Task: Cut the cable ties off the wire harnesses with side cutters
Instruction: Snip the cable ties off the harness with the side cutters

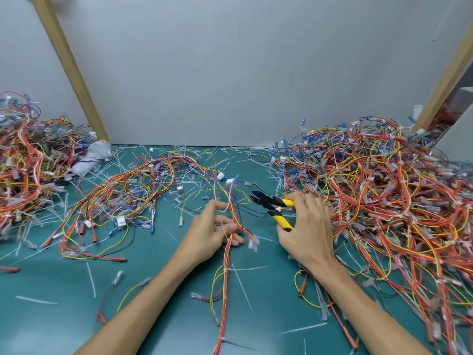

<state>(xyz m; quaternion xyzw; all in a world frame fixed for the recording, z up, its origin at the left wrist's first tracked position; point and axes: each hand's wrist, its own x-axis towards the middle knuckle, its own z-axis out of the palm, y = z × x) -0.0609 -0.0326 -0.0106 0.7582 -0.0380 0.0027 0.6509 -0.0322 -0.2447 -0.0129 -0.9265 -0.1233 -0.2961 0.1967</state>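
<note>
Left hand (pixel 210 231): fingers curled, thumb and fingertips pinching a thin wire harness (pixel 228 254), red, orange, yellow and white strands. The harness runs up past the fingertips to white plastic connectors and trails down between the wrists toward the near edge. A white cable tie (pixel 225 230) sticks out of the bundle right at the left fingers.

Right hand (pixel 304 231): fingers wrapped round the yellow handles of the side cutters (pixel 271 206), handles spread apart. Black metal jaws parted, pointing left, tips just right of the harness and above the left fingertips, not touching it.

Behind and right of the right knuckles: big tangled pile of harnesses (pixel 384 196), mostly red and orange, touching the hand's back edge. Beyond the left fingers, to the left: a looser harness bundle (pixel 133 190) with blue and clear terminals. Far left: another heap (pixel 25 160). A crumpled white cloth (pixel 92 155) lies beside it.

Thin white tie offcuts (pixel 240 285) are scattered all over the smooth teal mat (pixel 166 303), including under both forearms. Stray single wires lie near the wrists.

Back: flat grey wall (pixel 230 73), two slanted wooden posts (pixel 69 65).
</note>
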